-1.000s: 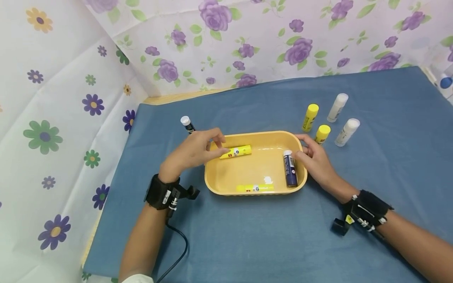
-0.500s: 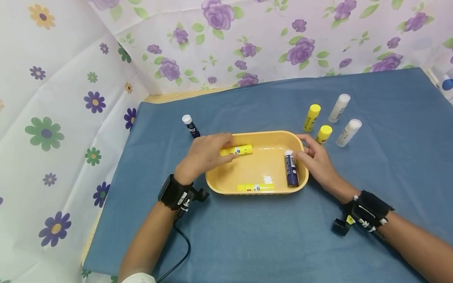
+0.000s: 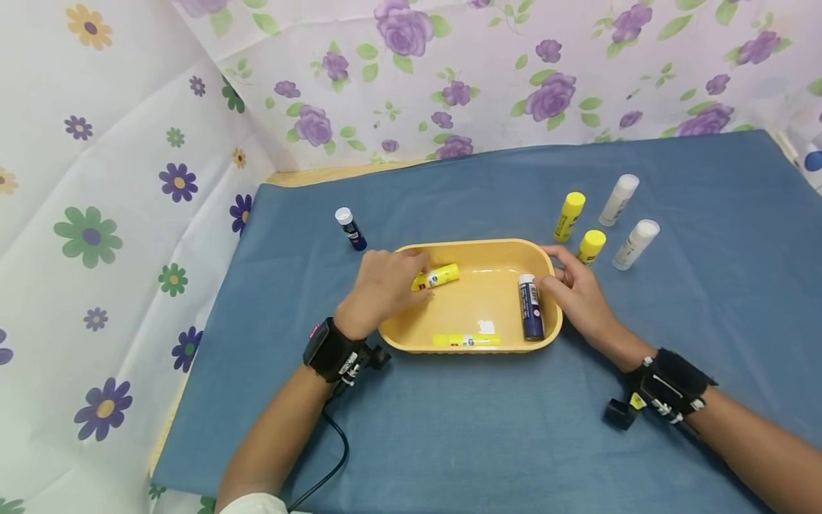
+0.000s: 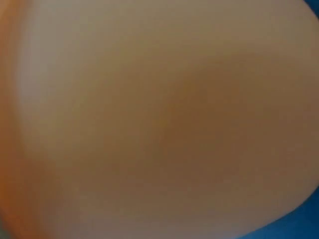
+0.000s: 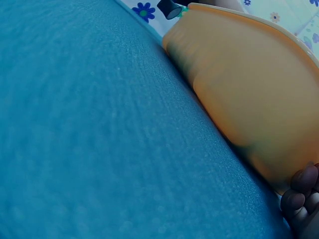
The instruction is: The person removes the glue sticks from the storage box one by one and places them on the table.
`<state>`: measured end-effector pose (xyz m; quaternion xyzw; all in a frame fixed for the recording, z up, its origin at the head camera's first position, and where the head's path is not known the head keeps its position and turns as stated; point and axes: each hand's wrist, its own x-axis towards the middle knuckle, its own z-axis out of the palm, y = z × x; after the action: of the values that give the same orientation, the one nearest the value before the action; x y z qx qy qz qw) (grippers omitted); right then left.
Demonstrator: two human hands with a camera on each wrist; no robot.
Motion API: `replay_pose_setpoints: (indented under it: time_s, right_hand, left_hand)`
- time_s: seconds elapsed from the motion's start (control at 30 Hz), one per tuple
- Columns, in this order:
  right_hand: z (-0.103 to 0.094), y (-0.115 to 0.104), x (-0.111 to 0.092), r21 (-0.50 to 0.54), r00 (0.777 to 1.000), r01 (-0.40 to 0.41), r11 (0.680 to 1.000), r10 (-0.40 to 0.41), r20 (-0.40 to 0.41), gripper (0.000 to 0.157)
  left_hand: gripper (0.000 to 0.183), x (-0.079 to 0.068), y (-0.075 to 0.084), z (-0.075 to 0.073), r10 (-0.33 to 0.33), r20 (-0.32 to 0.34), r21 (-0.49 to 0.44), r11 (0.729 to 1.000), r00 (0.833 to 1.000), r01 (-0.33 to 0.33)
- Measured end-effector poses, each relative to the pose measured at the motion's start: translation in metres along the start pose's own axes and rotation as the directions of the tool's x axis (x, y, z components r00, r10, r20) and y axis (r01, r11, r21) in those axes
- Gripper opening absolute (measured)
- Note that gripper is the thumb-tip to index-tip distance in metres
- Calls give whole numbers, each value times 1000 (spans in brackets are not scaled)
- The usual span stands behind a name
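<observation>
Left hand (image 3: 385, 282), head view: reaches over the left end of the tray (image 3: 478, 303), seemingly pinching a yellow glue stick (image 3: 439, 276) between thumb and fingers, probably for control of a round, roll-prone body.
Right hand (image 3: 581, 293), head view: clamped on the tray's right end, thumb at the rim and fingers outside, probably as a brace against sliding; well apart from the left hand.
Pinched stick, head view: lies slanted inside the tray, partly under the left hand, far across from the right.
Dark glue stick (image 3: 531, 307), head view: lies by the right wall, just beside the right thumb.
Near-wall stick (image 3: 467, 340), head view: rests lengthwise between both hands, touched by neither.
Lone dark stick (image 3: 351, 230), head view: stands on the bench (image 3: 449, 428) beyond the left hand.
Yellow sticks (image 3: 569, 216) and white sticks (image 3: 619, 200), head view: stand past the right hand, perhaps on end against rolling.
Left wrist view: too blurred; cannot tell grip or stick.
Right wrist view: shows curled fingertips (image 5: 304, 180) low against the tray's outer wall.
</observation>
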<state>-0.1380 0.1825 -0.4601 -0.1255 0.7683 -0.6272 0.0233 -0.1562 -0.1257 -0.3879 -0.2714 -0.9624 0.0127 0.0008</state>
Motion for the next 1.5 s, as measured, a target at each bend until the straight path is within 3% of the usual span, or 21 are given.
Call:
replay_pose_setpoints:
  time_s: [0.3, 0.6, 1.0, 1.5]
  right_hand:
    - [0, 3, 1, -7, 1000, -6, 1000, 6, -2, 41]
    - [0, 3, 0, 7, 1000, 8, 1000, -8, 2, 42]
    - [0, 1, -1, -2, 1000, 3, 1000, -3, -10, 42]
    - [0, 1, 1, 5, 1000, 13, 1000, -13, -8, 41]
  left_hand:
    - [42, 0, 5, 2, -17, 31, 69, 998, 999, 14]
    - [32, 1, 5, 4, -3, -7, 116, 993, 1000, 4]
    - [29, 3, 7, 6, -5, 11, 96, 995, 1000, 4]
    - [28, 3, 7, 8, 1, -50, 93, 996, 999, 4]
